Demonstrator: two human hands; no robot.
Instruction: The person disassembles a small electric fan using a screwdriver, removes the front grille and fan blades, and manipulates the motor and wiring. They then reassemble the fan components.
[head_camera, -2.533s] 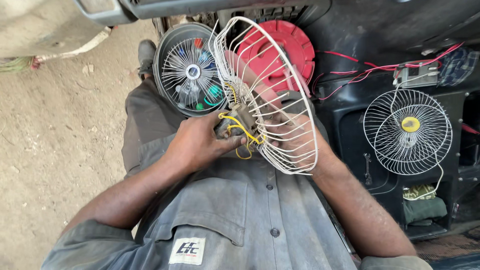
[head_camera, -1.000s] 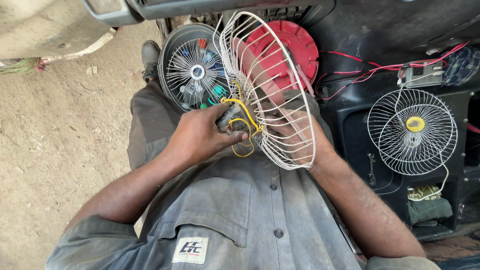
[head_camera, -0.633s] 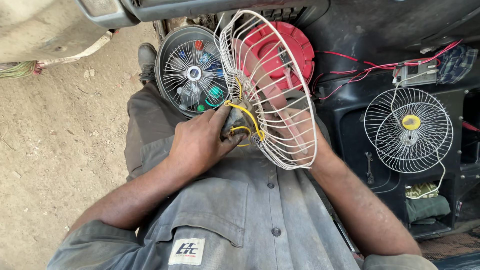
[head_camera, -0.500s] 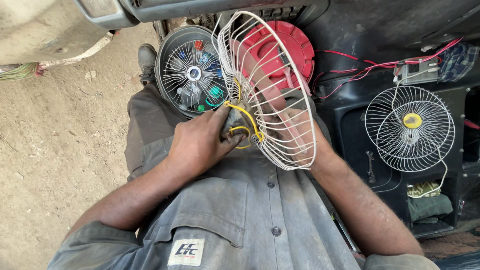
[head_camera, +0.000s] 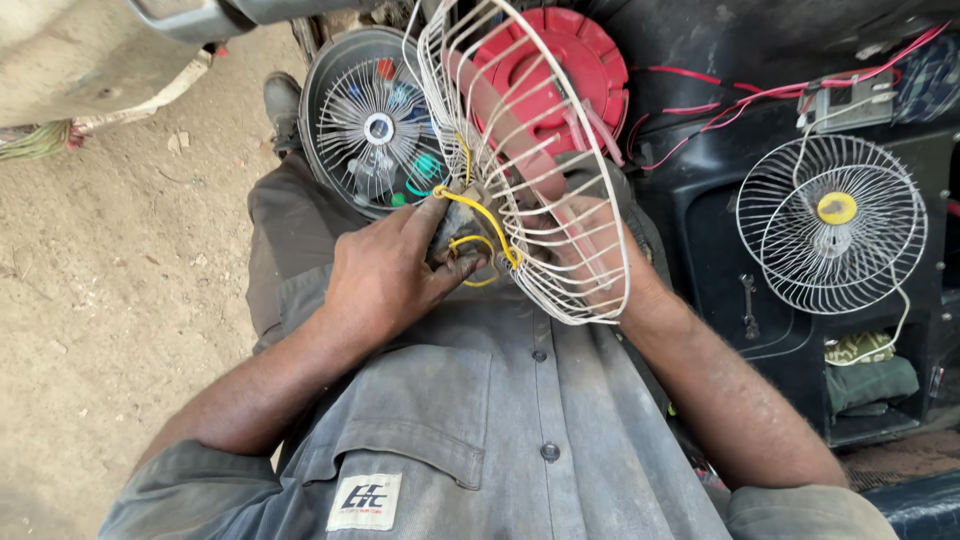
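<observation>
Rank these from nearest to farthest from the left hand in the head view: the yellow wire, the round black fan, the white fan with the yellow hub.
1. yellow wire: at the fingertips of the left hand, against the white wire cage.
2. round black fan: just above the hand, by the knee.
3. white fan with the yellow hub: far right, on the black panel.

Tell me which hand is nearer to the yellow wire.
Left. The left hand pinches the small motor that the yellow wire loops around, fingertips touching it. The right hand is behind the white wire fan guard, apart from the wire.
</observation>
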